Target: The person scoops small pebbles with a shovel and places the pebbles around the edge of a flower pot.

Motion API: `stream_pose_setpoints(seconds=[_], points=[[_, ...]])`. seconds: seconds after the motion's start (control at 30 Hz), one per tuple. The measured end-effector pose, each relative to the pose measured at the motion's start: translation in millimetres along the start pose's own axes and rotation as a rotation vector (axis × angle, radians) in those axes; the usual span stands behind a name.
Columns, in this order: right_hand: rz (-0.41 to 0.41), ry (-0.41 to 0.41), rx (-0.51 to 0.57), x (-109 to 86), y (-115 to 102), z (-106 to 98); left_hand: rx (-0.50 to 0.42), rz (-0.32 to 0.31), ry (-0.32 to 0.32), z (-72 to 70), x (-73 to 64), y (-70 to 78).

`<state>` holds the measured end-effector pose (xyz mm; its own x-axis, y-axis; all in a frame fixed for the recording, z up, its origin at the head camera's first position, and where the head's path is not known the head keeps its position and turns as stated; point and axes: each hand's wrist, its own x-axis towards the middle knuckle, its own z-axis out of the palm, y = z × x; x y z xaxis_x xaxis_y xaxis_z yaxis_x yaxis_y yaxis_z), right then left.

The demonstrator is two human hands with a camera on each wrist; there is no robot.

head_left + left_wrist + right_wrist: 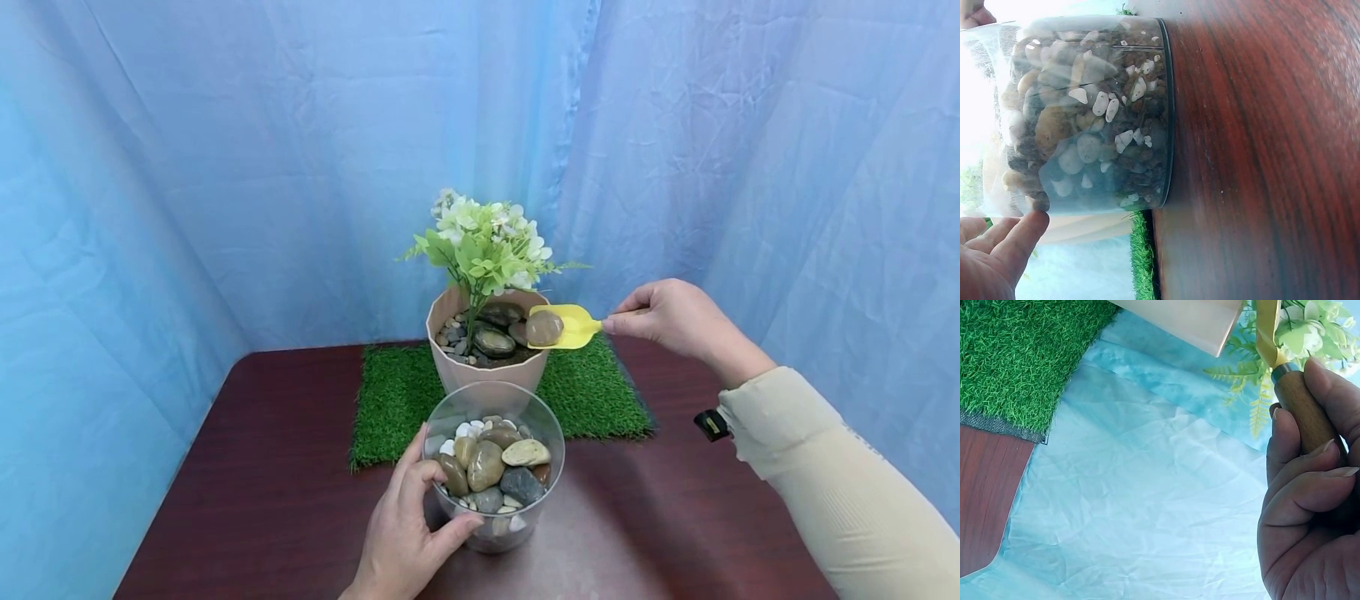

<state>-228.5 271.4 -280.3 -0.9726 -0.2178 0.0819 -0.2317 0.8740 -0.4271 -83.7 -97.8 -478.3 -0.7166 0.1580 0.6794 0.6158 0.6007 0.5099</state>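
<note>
My right hand (678, 321) grips the wooden handle (1310, 412) of a small yellow shovel (577, 327). On its blade lies one smooth brown stone (544, 328), over the right rim of a pale pink flowerpot (450, 367). Inside the pot, large dark stones (495, 341) and small pebbles surround the stem of a white-flowered plant (487, 250). Nearer to me stands a clear plastic container (498, 537) holding stones of mixed sizes and white pebbles. My left hand (405, 517) holds this container around its left side, thumb at the near rim and fingers at the left.
A green artificial grass mat (592, 400) lies beneath the pot on the dark red wooden table (285, 467). Light blue cloth (300, 167) hangs behind and at both sides. A black strap (712, 425) shows by the right sleeve.
</note>
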Motion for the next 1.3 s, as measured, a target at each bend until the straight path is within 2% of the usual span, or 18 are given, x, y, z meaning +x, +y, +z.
stream_pose_setpoints(seconds=[0.7, 1.03, 1.3], points=[[-0.023, 0.004, -0.067, 1.9, -7.5, -4.0, -0.032, 0.021, 0.011, 0.6, 1.0, -1.2], [-0.019, 0.004, -0.080, 0.2, -9.3, -3.5, -0.004, 0.004, 0.001, -0.1, 0.1, -0.8], [-0.014, 0.004, -0.089, 0.2, -10.7, -3.2, 0.007, 0.021, 0.008, -0.4, 0.1, -1.7]])
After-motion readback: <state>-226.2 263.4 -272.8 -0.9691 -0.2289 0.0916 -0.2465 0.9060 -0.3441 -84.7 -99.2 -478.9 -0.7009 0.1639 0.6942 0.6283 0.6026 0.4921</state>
